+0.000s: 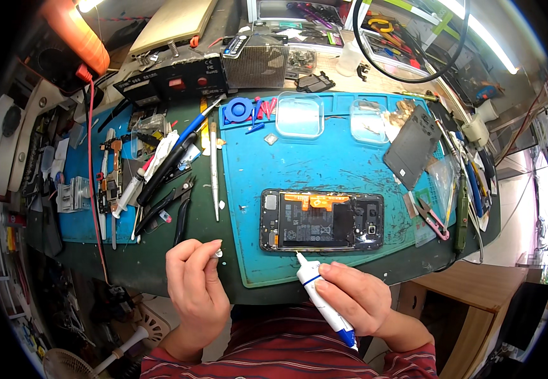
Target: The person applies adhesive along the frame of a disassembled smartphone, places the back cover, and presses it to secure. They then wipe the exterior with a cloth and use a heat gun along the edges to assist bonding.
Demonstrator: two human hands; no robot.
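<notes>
Right hand (357,300) grasps white tube (326,303), nozzle (301,258) beside opened phone (315,228) near front edge of mat (255,164). Left hand (198,278) pinches small white piece (219,254).

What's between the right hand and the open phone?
The front of the white tube that the right hand holds. The head view shows its tip by the phone; I can't tell if they touch.

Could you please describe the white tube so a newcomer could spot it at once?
Start at the blue mat and find the opened phone on its near part. Just below the phone in the picture, the right hand holds the tube. Unlike the flat, dark phone, it is white with a blue ring and blue end.
</notes>
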